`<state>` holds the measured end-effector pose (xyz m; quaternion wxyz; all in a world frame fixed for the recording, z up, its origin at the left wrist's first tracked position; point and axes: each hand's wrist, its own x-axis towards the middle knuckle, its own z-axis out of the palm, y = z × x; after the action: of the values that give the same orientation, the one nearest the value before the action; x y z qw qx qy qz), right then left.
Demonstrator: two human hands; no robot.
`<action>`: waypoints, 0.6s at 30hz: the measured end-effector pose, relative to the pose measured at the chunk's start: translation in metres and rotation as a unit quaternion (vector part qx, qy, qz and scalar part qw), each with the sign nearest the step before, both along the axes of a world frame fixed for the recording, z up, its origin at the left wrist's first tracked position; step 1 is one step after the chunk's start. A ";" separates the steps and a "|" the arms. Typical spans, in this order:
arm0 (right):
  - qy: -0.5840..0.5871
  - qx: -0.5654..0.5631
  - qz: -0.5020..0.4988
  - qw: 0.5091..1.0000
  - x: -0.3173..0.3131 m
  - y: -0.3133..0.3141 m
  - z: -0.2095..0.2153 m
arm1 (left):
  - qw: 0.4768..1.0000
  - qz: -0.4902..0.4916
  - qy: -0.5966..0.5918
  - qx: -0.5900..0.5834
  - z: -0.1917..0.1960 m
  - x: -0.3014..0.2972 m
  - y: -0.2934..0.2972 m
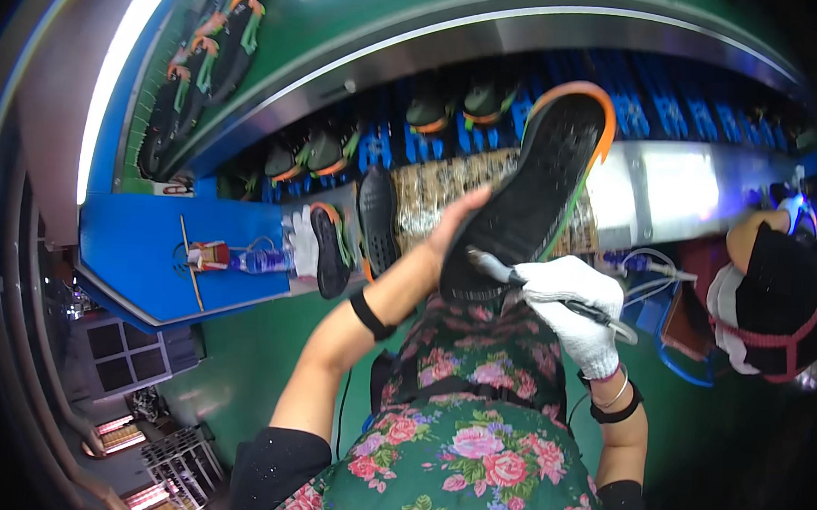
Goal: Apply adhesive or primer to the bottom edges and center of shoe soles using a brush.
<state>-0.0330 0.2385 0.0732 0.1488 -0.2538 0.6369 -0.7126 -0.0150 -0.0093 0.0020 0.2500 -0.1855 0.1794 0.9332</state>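
Across the top of the frame we see a long green conveyor line (365, 31), with blue racks below its metal rail carrying dark shoes with orange and green trim (317, 153). At centre left sits the blue surface (141, 241); a plastic bottle (260, 261) and a white glove (304, 240) lie at its right end, and two more soles (354, 229) rest just beside them.

At upper centre we hold a black shoe sole with an orange and green edge (537, 183), tread side toward us, raised well above the lap. Our bare left hand (456, 222) has its grip closed around the sole's heel end from the left. Our gloved right hand (572, 305) has its grip wrapped tight on a slim metal hand tool (505, 271), whose tip touches the heel area of the sole.

We judge the chief risk to be a slip of the tool tip: it works close to the bare left fingers, so a skid off the rubber could jab them or score the tread. The sole is held only at one end, so pressure could twist it loose. A thin cord (631, 331) trailing from the tool could snag. Another person (776, 302) sits near, at the right edge.
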 end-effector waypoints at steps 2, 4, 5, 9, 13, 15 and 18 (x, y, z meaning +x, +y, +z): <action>0.180 0.042 -0.029 0.982 -0.022 0.004 0.003 | 0.998 0.012 0.018 0.051 -0.002 0.013 0.012; 0.251 0.075 -0.101 0.960 -0.042 0.005 0.003 | 0.982 0.025 0.030 0.184 -0.005 0.023 0.021; 0.278 0.099 -0.157 0.942 -0.050 0.004 0.002 | 0.990 -0.007 0.044 0.133 -0.005 0.029 0.023; 0.353 0.092 -0.070 0.929 -0.046 0.003 0.008 | 0.964 0.043 0.029 0.260 0.001 0.040 0.016; 0.067 -0.026 -0.044 0.996 -0.027 0.024 0.026 | 0.968 0.030 0.235 0.083 0.040 0.039 -0.002; 0.035 0.004 -0.148 0.988 -0.021 0.037 0.027 | 0.952 0.026 0.276 0.131 0.070 0.021 -0.024; -0.102 -0.112 -0.167 0.974 -0.019 0.038 0.010 | 0.912 -0.003 0.406 -0.064 0.120 -0.030 -0.080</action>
<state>-0.0525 0.2761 0.0828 0.0624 -0.0852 0.5682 -0.8161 -0.0451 -0.0898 0.1221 0.1461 0.1941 0.3248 0.9140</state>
